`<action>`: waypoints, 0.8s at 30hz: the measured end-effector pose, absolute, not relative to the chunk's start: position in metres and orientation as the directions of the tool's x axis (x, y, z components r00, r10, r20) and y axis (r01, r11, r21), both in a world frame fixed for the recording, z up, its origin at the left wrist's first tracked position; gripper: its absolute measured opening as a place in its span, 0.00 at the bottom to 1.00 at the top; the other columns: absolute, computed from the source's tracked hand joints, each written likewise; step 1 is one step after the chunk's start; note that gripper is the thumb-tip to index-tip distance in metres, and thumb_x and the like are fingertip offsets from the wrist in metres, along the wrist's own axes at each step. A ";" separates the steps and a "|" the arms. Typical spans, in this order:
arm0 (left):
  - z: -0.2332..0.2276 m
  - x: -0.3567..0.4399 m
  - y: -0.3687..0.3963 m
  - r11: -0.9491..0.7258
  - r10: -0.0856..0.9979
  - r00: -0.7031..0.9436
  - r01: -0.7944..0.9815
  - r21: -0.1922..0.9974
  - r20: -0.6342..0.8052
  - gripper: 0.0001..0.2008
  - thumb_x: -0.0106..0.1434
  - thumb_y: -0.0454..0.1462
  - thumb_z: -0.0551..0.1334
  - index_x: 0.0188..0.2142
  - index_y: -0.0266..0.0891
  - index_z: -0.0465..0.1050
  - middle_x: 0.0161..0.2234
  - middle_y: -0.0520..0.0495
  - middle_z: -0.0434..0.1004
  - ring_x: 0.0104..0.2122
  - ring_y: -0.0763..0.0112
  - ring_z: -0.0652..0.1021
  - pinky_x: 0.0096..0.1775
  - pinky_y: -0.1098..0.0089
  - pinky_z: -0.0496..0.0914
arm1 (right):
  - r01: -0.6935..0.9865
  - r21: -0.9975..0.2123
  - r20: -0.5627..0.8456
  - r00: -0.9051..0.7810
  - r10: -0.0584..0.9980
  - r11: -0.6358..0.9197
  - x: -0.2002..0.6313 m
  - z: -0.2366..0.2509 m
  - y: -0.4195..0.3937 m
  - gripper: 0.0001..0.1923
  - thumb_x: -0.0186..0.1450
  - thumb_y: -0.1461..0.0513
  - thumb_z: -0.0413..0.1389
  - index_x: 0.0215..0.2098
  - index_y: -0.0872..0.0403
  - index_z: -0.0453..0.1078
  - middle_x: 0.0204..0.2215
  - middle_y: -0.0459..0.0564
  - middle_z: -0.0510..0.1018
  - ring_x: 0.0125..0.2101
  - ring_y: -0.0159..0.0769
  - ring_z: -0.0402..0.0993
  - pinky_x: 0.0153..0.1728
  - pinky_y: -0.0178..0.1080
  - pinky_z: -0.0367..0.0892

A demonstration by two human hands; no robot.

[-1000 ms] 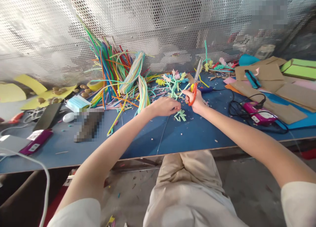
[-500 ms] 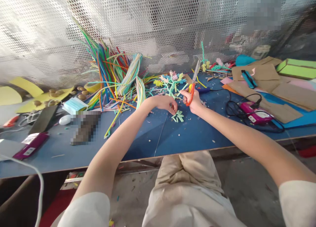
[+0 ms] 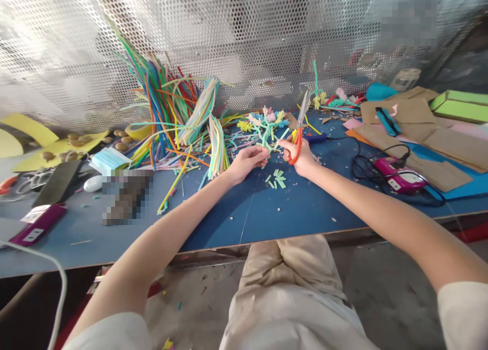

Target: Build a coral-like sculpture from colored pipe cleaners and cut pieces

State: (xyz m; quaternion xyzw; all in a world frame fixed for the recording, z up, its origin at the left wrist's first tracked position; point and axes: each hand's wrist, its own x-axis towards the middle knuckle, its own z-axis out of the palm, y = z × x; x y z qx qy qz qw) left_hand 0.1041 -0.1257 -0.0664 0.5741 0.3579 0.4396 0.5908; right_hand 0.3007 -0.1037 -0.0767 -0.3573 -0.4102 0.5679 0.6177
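My left hand (image 3: 248, 163) is closed in a pinch above the table, and whatever its fingertips hold is too small to make out. Orange-handled scissors (image 3: 303, 114) are gripped in my right hand (image 3: 303, 159), blades pointing up and away from me. A short pale green pipe cleaner piece (image 3: 282, 135) shows by my right thumb. Just below and between the hands lies a small pile of cut green pipe cleaner pieces (image 3: 279, 178). Behind them stands a branching pipe cleaner shape (image 3: 267, 126) with pink, blue and yellow tips.
Bundles of coloured pipe cleaners (image 3: 163, 111) fill the back left. A purple power strip (image 3: 400, 175) with black cable and brown cardboard sheets (image 3: 450, 141) lie right. At left are a face mask (image 3: 110, 160), a white mouse (image 3: 93, 183) and another purple power strip (image 3: 38, 225).
My left hand has lifted off the pile of cut pieces and drawn slightly up and left, its fingertips coming together. The pieces lie more spread. My right hand keeps the scissors nearly still.
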 end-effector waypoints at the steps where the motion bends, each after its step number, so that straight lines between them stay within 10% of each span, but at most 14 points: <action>1: -0.067 0.105 -0.127 -0.022 0.935 0.347 -0.158 0.987 0.076 0.19 0.57 0.46 0.77 0.38 0.35 0.77 0.38 0.47 0.81 0.33 0.77 0.78 0.41 0.73 0.74 | -0.406 -0.908 0.105 0.017 0.994 0.102 0.300 -0.077 -0.104 0.29 0.47 0.57 0.76 0.32 0.49 0.60 0.16 0.32 0.64 0.14 0.23 0.58 0.15 0.31 0.55; 24: -0.072 0.103 -0.124 0.082 0.940 0.341 -0.210 0.974 -0.005 0.20 0.57 0.34 0.78 0.45 0.33 0.75 0.33 0.45 0.85 0.34 0.70 0.86 0.40 0.71 0.80 | -0.291 -0.951 0.167 -0.183 0.969 0.109 0.294 -0.075 -0.117 0.30 0.46 0.54 0.78 0.32 0.51 0.62 0.26 0.38 0.74 0.15 0.21 0.60 0.14 0.32 0.54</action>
